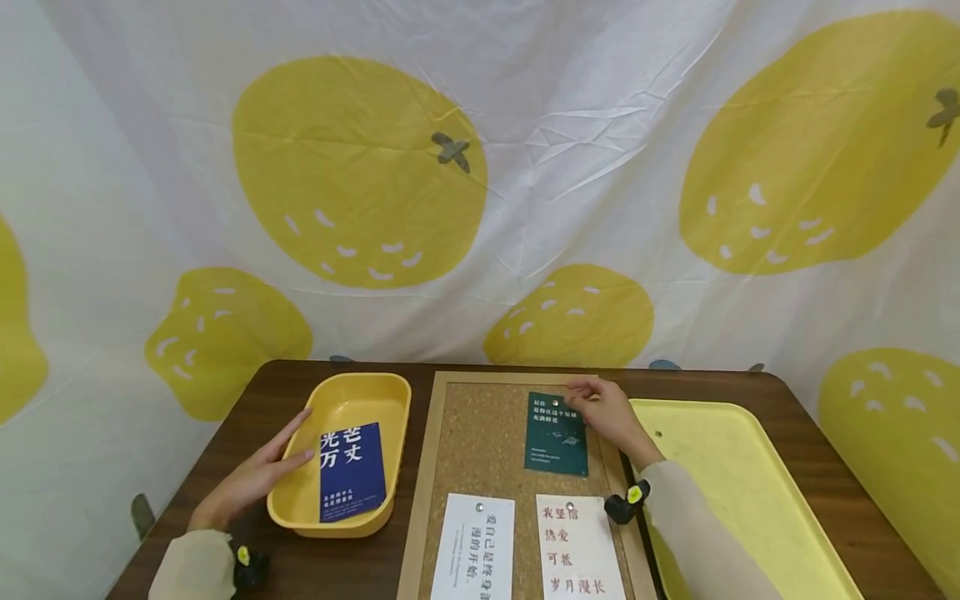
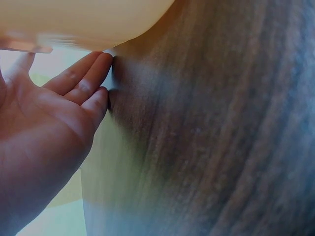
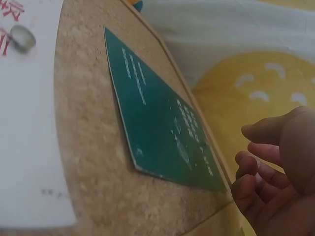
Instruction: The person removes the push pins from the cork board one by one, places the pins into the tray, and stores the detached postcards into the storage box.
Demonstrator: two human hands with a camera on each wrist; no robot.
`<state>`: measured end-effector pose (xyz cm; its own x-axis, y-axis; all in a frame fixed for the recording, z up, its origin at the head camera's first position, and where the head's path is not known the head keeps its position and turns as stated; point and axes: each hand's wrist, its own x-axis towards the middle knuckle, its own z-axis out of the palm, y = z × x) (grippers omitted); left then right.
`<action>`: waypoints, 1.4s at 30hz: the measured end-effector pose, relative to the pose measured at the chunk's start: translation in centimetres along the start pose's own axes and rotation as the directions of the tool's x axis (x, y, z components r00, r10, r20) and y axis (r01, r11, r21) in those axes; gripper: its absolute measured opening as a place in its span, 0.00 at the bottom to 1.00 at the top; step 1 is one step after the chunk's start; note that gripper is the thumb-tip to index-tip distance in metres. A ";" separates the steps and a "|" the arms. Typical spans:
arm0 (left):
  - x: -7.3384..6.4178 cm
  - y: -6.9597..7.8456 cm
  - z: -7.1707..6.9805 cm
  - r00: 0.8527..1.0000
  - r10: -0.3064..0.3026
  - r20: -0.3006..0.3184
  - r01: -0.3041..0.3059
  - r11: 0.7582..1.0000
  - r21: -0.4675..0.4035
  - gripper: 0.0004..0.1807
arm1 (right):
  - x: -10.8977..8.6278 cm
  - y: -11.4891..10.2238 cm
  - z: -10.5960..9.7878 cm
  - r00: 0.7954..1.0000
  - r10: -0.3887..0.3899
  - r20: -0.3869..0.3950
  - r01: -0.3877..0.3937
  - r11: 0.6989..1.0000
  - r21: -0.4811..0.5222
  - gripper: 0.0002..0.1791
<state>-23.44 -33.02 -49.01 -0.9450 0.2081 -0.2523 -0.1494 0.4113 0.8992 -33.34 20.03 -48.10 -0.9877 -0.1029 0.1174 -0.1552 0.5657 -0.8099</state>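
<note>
A yellow plastic tray [image 1: 341,392] stands at the left, and my left hand [image 1: 258,475] holds its near left side, thumb over the rim and fingers along the outside. In the left wrist view the fingers [image 2: 81,86] lie nearly straight under the tray's side. A blue card [image 1: 352,479] with white characters lies in the tray. My right hand [image 1: 611,408] hovers at the top right of a dark green card [image 1: 555,450], which a round-headed pin [image 1: 555,402] fixes to the cork board [image 1: 480,442]. Its fingers [image 3: 246,164] are loosely bent, with nothing visible between them.
Two white cards hang lower on the board: one with grey characters [image 1: 472,550], one with red characters [image 1: 581,558], each with a pin at its top. A pale yellow tray [image 1: 720,467] lies right of the board. Fruit-printed cloth [image 1: 570,183] hangs behind the dark table [image 1: 787,425].
</note>
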 end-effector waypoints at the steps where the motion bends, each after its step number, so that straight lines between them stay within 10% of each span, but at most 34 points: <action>1: 0.0 0.0 0.0 1.000 -0.002 -0.002 0.002 1.000 0.007 0.43 | 0.0 0.2 0.0 1.000 -0.004 -0.004 0.004 1.000 -0.003 0.15; 42: -0.1 0.5 0.0 0.998 -0.046 -0.033 0.048 0.996 0.072 0.46 | 1.0 1.7 2.1 0.999 0.011 0.030 -0.010 0.998 -0.059 0.15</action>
<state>-23.46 -32.80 -48.57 -0.9463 0.1598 -0.2811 -0.1731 0.4836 0.8580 -34.58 19.19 -50.60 -0.9885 -0.1212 0.0907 -0.1464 0.6142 -0.7754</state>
